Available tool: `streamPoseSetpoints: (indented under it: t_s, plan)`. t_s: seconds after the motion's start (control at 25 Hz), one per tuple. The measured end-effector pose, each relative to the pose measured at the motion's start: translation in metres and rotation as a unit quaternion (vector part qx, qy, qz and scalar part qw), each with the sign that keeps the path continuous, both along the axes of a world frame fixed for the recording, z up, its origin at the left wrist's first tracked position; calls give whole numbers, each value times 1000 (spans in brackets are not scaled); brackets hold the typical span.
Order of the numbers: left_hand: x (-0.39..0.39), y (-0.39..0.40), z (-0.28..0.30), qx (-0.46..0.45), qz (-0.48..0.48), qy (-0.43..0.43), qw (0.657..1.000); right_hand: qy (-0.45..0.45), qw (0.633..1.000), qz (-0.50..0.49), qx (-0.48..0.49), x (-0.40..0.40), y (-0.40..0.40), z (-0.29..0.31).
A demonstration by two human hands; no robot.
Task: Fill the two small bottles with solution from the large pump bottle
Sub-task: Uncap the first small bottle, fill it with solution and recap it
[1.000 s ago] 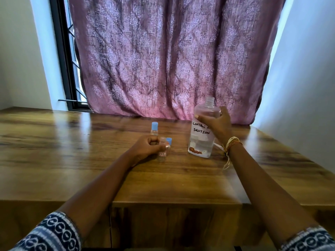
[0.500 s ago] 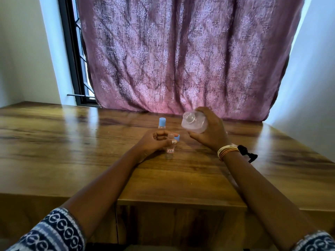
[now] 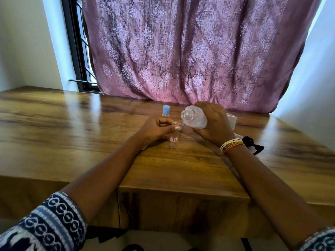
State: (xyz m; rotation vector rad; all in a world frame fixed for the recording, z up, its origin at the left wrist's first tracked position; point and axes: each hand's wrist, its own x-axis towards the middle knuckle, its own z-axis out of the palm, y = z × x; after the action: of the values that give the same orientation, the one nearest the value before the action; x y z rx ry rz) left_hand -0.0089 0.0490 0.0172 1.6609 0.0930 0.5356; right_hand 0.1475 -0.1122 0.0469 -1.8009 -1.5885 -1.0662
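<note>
Right hand (image 3: 213, 124) grips large bottle (image 3: 194, 119), tipped, open mouth toward small bottle (image 3: 173, 140) | left hand (image 3: 157, 130) pinches small bottle's neck, upright on desk (image 3: 72, 134) | capped 2nd bottle (image 3: 166, 111) behind | black pump (image 3: 252, 144) beside right wrist.

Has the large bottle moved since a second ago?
Yes. The large bottle has left the table, lifted and tipped, mouth toward the small open bottle.
</note>
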Motion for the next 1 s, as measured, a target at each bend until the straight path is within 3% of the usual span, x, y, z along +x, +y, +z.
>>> streamPoseSetpoints:
  t_s: [1.0]
  plan:
    - [-7,-11,7,27,14,23,999,-90,993,-72,-5,-8,3,0]
